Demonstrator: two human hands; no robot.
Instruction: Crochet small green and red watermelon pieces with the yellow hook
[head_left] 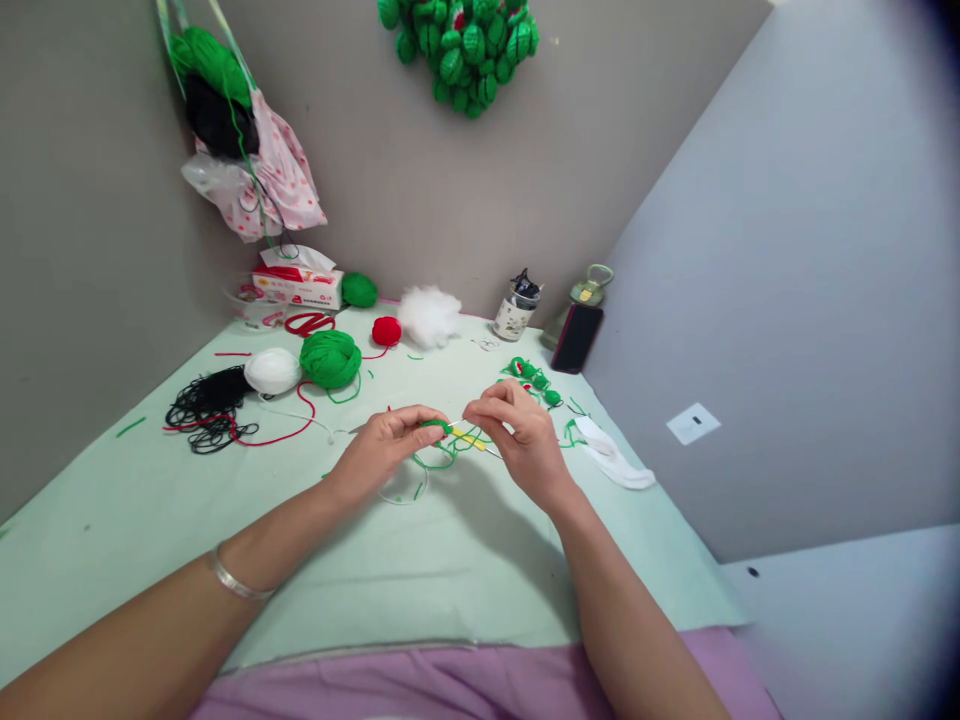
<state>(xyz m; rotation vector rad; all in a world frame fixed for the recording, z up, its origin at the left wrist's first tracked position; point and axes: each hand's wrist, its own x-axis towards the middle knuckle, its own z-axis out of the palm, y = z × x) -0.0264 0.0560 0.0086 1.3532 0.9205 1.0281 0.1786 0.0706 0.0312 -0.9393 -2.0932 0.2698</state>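
Note:
My left hand (pixel 390 440) is closed, thumb and fingers pinching a small green crocheted piece (pixel 436 427) with a little red on it. My right hand (pixel 517 425) is also closed, its fingertips on a thin, pale needle (pixel 457 422) that reaches to the piece. Most of the needle is hidden by the fingers. Below the hands, a yellow-handled crochet hook (pixel 469 439) lies on the table. Loose green yarn (pixel 431 463) loops beneath the piece, and a white strand curls beside it.
Left on the table (pixel 360 590) are green yarn (pixel 331 359), white yarn (pixel 272 371), black yarn (pixel 206 405) and red scissors (pixel 309 323). Behind sit a red ball (pixel 386 331) and white stuffing (pixel 429 317). Small crocheted pieces (pixel 529 372), a phone (pixel 577 338) and a pen cup (pixel 515 317) stand right.

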